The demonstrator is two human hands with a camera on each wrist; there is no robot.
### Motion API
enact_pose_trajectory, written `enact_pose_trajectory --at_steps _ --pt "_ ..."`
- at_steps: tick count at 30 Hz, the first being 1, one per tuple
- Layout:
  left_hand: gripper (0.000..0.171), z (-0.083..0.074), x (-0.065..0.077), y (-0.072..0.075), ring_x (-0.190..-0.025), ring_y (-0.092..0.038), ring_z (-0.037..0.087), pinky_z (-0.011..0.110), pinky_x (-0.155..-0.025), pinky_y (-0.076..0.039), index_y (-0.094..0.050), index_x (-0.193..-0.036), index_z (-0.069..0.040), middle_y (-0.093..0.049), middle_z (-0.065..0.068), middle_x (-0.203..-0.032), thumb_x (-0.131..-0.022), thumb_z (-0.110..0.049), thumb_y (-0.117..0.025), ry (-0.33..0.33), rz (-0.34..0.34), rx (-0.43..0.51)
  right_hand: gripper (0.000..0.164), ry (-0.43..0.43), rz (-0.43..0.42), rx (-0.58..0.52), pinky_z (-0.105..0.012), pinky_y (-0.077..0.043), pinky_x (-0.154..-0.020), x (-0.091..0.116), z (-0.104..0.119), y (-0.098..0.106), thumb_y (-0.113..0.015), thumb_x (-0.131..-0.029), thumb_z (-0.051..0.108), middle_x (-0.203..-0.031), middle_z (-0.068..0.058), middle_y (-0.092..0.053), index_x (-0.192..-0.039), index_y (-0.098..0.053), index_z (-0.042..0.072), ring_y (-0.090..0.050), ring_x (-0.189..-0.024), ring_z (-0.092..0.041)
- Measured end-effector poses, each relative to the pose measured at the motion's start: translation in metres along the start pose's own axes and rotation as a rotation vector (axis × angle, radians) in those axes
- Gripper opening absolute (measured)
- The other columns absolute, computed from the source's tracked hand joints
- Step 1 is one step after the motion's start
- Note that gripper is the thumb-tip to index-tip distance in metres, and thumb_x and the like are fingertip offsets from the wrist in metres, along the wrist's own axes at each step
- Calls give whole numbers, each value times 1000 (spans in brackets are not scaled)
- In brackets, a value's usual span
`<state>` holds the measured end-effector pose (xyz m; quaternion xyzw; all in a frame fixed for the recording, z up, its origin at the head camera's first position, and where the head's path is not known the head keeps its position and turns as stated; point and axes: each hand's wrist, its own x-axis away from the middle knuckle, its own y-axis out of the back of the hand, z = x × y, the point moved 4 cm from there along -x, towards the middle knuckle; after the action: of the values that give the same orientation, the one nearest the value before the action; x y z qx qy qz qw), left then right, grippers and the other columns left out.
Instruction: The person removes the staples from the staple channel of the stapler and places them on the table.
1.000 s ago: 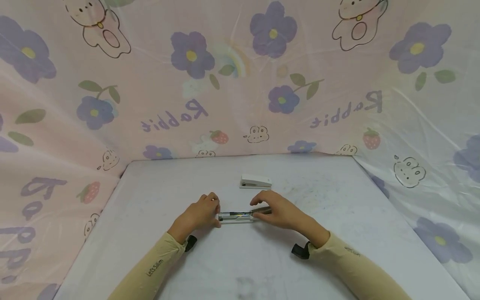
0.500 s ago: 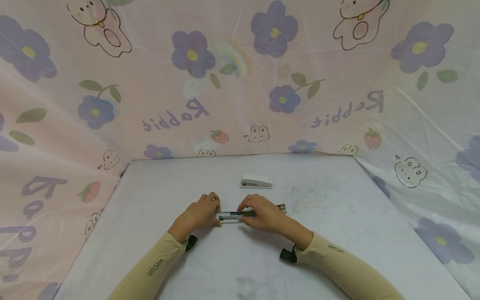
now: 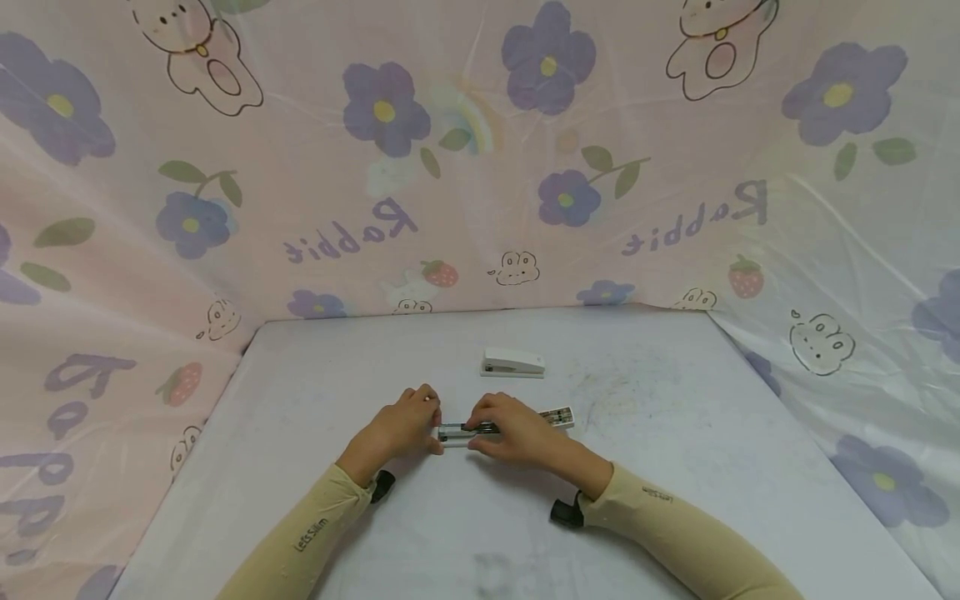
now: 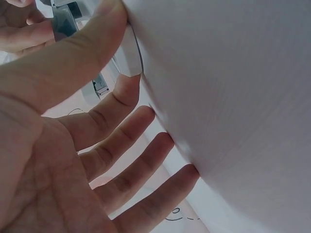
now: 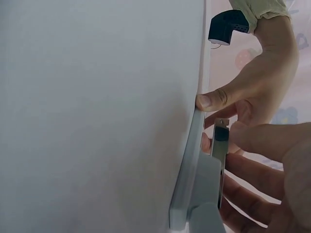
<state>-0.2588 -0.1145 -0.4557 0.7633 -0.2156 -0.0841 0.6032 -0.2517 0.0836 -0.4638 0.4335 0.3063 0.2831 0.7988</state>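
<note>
On the white surface (image 3: 465, 533) lay a white stapler (image 3: 456, 437), its top (image 3: 558, 417) swung open. The left hand (image 3: 401, 427) gripped one end with thumb and first finger, other fingers (image 4: 129, 172) nearly straight; the right hand (image 3: 517, 429) pinched its metal rail (image 5: 221, 145). Farther back rested another stapler (image 3: 513, 363).

On the desk (image 3: 675, 450), the near stapler (image 3: 454, 435) runs from the left hand (image 3: 405, 425) to past the right hand (image 3: 517, 429), the far stapler (image 3: 513, 362) sits just beyond the right hand, and the cloth (image 3: 465, 192) hangs well behind both hands.
</note>
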Motion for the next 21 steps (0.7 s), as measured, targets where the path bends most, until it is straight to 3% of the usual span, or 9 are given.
enact_pose_trajectory --at_steps 10,21 --pt "37 -3 3 2 -124 -54 33 47 -74 -56 -61 -92 -15 -54 6 -137 -85 -32 -94 -7 5 -4 23 -34 30 -89 -39 -54 -100 -2 4 -2 -81 -99 23 -120 -2 -68 -117 -79 9 -63 -115 -22" --pt "38 -4 3 3 -123 -55 32 47 -74 -56 -61 -91 -16 -55 6 -136 -85 -31 -95 -1 -1 -1 18 -47 0 -141 -39 -54 -101 -2 2 -3 -79 -100 17 -120 0 -69 -117 -79 11 -63 -116 -21"
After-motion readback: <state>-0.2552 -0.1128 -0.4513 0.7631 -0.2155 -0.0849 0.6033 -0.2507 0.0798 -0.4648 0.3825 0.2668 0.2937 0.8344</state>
